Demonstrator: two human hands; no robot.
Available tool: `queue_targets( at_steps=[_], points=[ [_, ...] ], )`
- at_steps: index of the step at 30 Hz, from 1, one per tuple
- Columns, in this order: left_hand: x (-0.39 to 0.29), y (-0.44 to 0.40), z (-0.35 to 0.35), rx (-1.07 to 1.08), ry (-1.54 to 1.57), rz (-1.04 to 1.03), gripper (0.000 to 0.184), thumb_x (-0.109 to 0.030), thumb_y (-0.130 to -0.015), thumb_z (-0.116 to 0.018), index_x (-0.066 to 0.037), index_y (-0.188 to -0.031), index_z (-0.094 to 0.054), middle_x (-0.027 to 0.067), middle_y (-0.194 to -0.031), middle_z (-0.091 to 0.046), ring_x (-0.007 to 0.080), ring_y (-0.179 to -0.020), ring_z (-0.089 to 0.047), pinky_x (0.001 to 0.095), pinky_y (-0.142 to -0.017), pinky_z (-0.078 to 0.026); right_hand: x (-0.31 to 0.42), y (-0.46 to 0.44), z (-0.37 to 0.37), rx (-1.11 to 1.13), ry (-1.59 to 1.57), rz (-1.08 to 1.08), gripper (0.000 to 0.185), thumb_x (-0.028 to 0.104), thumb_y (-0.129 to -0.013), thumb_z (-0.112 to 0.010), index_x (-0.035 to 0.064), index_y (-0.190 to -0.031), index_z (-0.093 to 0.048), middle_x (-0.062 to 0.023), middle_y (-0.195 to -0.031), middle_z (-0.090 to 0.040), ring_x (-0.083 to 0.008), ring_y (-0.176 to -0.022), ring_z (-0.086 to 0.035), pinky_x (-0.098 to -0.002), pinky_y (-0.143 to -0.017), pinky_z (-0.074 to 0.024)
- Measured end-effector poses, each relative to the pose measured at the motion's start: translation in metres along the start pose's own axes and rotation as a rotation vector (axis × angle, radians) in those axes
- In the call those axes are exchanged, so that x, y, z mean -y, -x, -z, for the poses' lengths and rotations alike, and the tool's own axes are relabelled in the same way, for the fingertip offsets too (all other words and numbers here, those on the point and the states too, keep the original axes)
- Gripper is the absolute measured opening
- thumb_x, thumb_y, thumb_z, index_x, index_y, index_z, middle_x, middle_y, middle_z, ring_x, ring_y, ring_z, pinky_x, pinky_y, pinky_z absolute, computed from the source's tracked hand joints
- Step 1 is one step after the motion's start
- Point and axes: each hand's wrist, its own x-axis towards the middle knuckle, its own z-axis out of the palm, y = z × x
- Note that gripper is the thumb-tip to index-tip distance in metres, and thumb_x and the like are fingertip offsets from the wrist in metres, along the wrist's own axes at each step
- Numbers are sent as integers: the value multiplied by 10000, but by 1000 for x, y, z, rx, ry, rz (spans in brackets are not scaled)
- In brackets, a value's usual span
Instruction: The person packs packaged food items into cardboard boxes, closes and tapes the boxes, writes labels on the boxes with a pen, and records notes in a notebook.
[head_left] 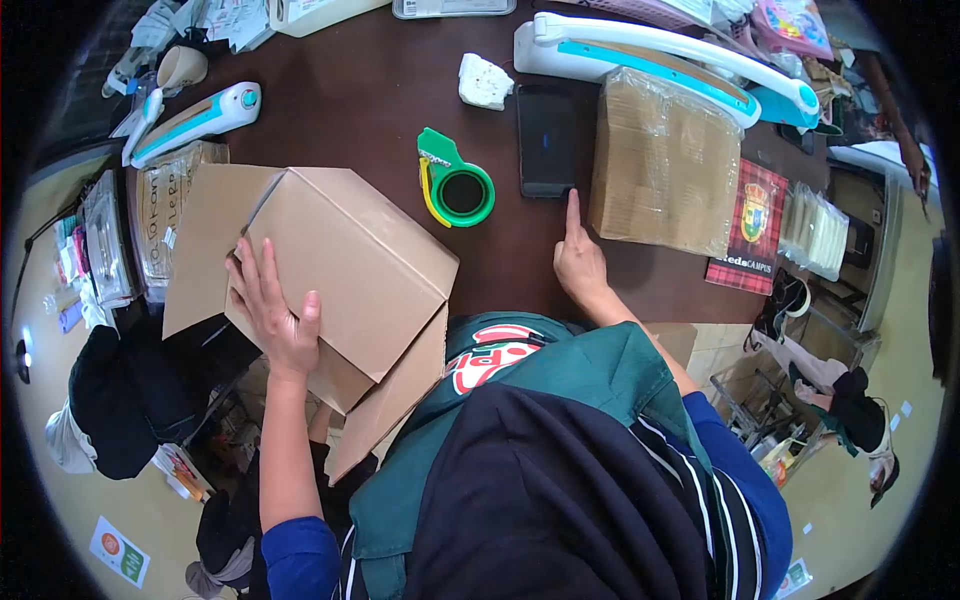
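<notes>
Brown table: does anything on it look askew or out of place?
The cardboard box sits askew, overhanging the near edge of the table with flaps spread, under the left hand. A ragged white chunk near the phone also looks stray. No spill shows.

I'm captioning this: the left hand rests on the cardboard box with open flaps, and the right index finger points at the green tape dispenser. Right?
Not quite: the head view shows the right hand pointing its index finger at the near edge of the black phone, not at the green tape dispenser. The left hand does rest on the cardboard box.
</notes>
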Motion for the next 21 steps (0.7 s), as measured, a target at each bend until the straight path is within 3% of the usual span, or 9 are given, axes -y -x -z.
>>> queue_targets(
  at_steps=[2, 6, 11, 21],
  points=[
    [0, 0, 0, -3, -14, -2, 756, -524, -782, -429, -101, -1391, -281, 146, -1467, -165, 427, -1335, -104, 592, -1027, -86, 1, -4, 1, 61, 34, -91, 811, 28, -734, -452, 90, -1420, -25, -230, -743, -575, -393, -627, -574, -486, -589, -481],
    [1, 0, 0, 2, -11, 1, 757, -525, -782, -428, -100, -1391, -281, 145, -1467, -165, 426, -1334, -106, 582, -1031, -86, -4, -7, -4, 49, 64, -42, 803, 60, -758, -475, 98, -1424, -29, -222, -728, -577, -388, -591, -578, -486, -548, -492],
    [-1, -1, 1, -4, 1, -8, 753, -514, -780, -432, -97, -1390, -283, 146, -1467, -165, 424, -1334, -107, 571, -1035, -86, 4, -10, -3, 114, 110, -133, 798, 52, -762, -464, 119, -1426, -26, -233, -751, -582, -396, -623, -585, -495, -578, -490],
    [-3, 1, 1, -33, 0, 9, 716, -520, -820, -415, -105, -1390, -288, 163, -1465, -169, 428, -1334, -97, 536, -1055, -77, -6, 4, -1, 5, -38, 3, 805, 48, -745, -467, 137, -1426, -46, -224, -720, -561, -400, -619, -566, -497, -591, -484]
  ],
)
